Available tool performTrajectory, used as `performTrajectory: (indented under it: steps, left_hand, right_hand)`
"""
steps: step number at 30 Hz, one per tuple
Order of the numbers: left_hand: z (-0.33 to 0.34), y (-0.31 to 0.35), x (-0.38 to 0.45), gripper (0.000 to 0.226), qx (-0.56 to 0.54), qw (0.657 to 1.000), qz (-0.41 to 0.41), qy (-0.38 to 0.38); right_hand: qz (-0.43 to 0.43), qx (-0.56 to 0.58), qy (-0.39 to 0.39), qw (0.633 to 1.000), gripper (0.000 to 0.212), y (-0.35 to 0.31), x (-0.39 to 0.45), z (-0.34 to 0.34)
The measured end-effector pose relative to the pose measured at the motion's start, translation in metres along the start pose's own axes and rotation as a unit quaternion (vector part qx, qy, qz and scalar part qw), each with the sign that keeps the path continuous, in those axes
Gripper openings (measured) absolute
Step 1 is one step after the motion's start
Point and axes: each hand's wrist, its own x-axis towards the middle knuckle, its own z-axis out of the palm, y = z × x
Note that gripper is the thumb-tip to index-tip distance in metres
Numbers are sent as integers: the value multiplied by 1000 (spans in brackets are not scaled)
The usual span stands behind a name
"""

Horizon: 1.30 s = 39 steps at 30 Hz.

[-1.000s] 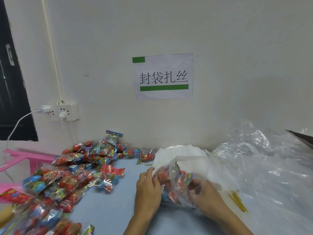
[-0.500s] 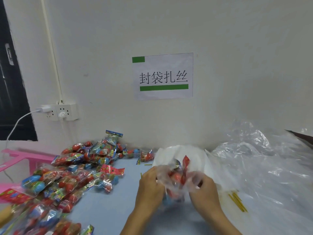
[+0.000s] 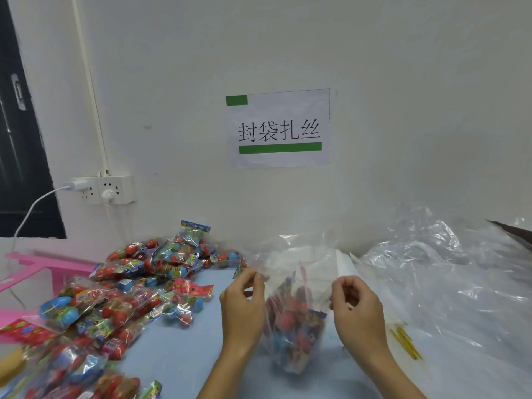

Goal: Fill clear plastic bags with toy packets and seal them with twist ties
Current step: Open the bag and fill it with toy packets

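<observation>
The bag (image 3: 293, 321), low centre of the frame, hangs full of packets (image 3: 290, 326); left hand (image 3: 243, 306) and right hand (image 3: 355, 309) each pinch its mouth; a slipped pinch could spill it onto the counter (image 3: 178, 352); ties (image 3: 406, 341) lie lower right, so one hand must likely let go to fetch one.

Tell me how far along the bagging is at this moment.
Done: the clear bag already holds toy packets. In hand: the left hand and right hand pinch its top edges, mouth open. Left: sealing it with a twist tie, and bagging the loose packets.
</observation>
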Motion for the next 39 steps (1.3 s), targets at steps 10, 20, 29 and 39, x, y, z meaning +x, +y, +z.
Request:
performTrajectory:
  steps: [10,20,29,39]
  left_hand:
    - [1,-1,1,30,-12,1000,-13,-21]
    - [1,-1,1,21,-41,998,-17,-53]
    - [0,-3,-1,17,-31,989,-41,-136]
    - [0,1,0,20,-60,989,-22,-136]
  right_hand:
    - [-25,-10,15,1000,20,6,5,-4]
    - [-23,-16,38,999,17,12,9,-8]
    - [0,-24,15,1000,12,4,12,-10]
    - [-208,22,37,977,33,-107,35,-28]
